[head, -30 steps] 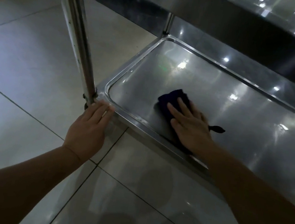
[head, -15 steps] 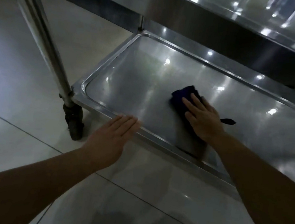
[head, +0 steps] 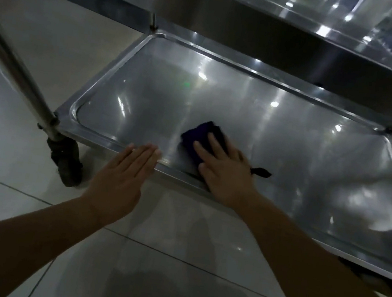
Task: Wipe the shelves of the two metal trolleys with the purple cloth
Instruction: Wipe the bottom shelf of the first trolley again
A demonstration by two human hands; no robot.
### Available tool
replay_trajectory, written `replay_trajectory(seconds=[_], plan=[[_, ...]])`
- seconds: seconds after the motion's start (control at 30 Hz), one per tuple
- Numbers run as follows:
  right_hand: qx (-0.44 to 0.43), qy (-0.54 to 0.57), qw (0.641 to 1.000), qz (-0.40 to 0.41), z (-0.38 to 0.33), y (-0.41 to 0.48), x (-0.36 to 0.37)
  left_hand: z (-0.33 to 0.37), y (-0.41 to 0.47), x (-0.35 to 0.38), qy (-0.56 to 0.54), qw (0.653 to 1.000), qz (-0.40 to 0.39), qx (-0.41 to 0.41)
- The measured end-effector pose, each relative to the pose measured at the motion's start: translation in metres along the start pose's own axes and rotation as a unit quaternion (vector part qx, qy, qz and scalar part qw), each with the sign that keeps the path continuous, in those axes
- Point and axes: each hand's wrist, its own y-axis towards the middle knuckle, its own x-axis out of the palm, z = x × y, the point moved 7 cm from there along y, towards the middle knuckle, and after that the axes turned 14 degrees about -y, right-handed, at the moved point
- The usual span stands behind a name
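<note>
The bottom shelf (head: 269, 123) of a metal trolley lies low over the tiled floor, a shiny tray with a raised rim. A folded purple cloth (head: 198, 134) lies on it near the front rim. My right hand (head: 224, 170) presses flat on the cloth with straight fingers, covering its near half; a small dark tag sticks out to the right of the hand. My left hand (head: 122, 178) lies flat with straight fingers, its fingertips touching the front rim just left of the cloth.
An upper shelf (head: 308, 25) overhangs the back of the bottom one. A slanted metal leg (head: 12, 67) runs down to a dark caster wheel (head: 66, 160) at the front left corner. Pale floor tiles (head: 174, 258) lie in front and to the left.
My right hand has drawn the cloth back toward the front rim. My left hand has slid right along the rim, away from the corner leg, and now lies close beside the right hand.
</note>
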Motion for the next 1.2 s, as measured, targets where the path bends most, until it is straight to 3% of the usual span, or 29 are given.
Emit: replay_trajectory(seconds=[0.13,0.23,0.47,0.6,0.77,0.87,1.07,1.2], plan=[[-0.064,0.007,0.998,0.018,-0.012,-0.009,0.004,0.037,0.018,0.005,-0.008,0.999,0.015,0.039],[-0.05,0.008,0.998,0.021,0.023,-0.013,0.011,0.067,0.036,0.009,-0.023,0.997,0.015,0.071],[0.172,0.032,0.985,-0.015,0.183,-0.045,0.049,0.104,0.079,0.017,-0.003,0.983,-0.038,0.182],[0.314,0.053,0.948,-0.014,0.256,-0.091,0.067,0.107,0.095,0.015,-0.029,0.981,-0.045,0.185],[0.402,0.096,0.908,-0.07,0.254,-0.115,0.076,0.103,0.098,0.017,-0.05,0.987,-0.07,0.139],[0.367,0.09,0.924,-0.064,0.214,-0.104,0.065,0.101,0.098,0.018,-0.053,0.987,-0.079,0.128],[0.176,0.026,0.982,-0.06,0.098,-0.074,0.041,0.119,0.11,0.019,-0.104,0.987,-0.078,0.098],[0.113,0.028,0.993,-0.024,0.083,-0.08,0.038,0.141,0.12,0.02,-0.131,0.983,-0.058,0.114]])
